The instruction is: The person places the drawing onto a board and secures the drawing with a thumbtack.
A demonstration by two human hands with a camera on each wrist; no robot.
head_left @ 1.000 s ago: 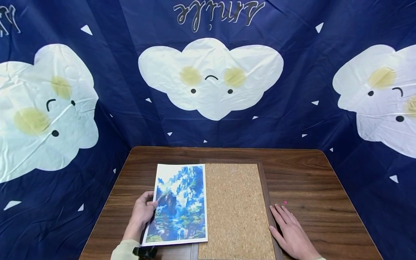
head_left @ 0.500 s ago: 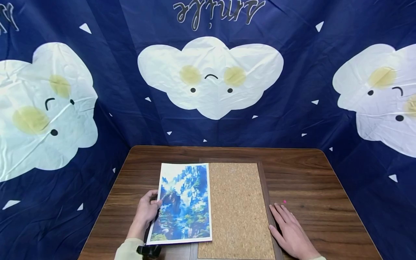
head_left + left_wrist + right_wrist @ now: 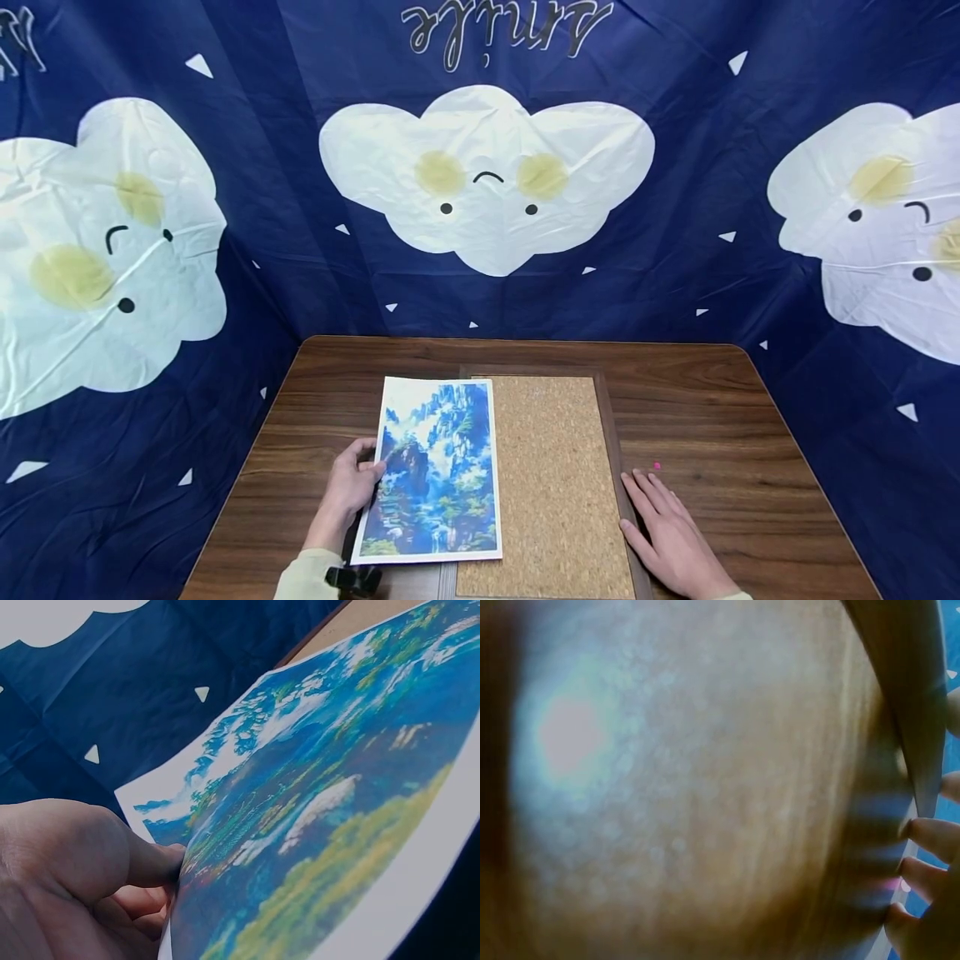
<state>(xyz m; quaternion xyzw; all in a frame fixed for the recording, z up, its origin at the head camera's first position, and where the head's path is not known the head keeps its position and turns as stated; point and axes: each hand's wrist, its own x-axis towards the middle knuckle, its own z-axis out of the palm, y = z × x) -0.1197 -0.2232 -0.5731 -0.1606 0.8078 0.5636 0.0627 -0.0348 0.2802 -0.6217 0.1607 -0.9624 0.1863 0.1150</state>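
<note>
A printed landscape picture, blue mountains and a waterfall with a white border, overlaps the left part of a cork board. My left hand pinches the picture's left edge, thumb on the printed face. In the left wrist view the thumb presses on the sheet, which bends and slants upward; the other fingers are curled behind it. My right hand lies with fingers extended along the board's brown right frame. The right wrist view is mostly blurred, with fingertips at its right side.
The wood-grain table reaches back to a dark blue cloth with white clouds. A small pink dot lies beyond my right fingertips. A grey strip runs along the cork's lower left side.
My left hand has carried the picture steadily to the right, so it covers more of the cork board. The right hand stays in place.
</note>
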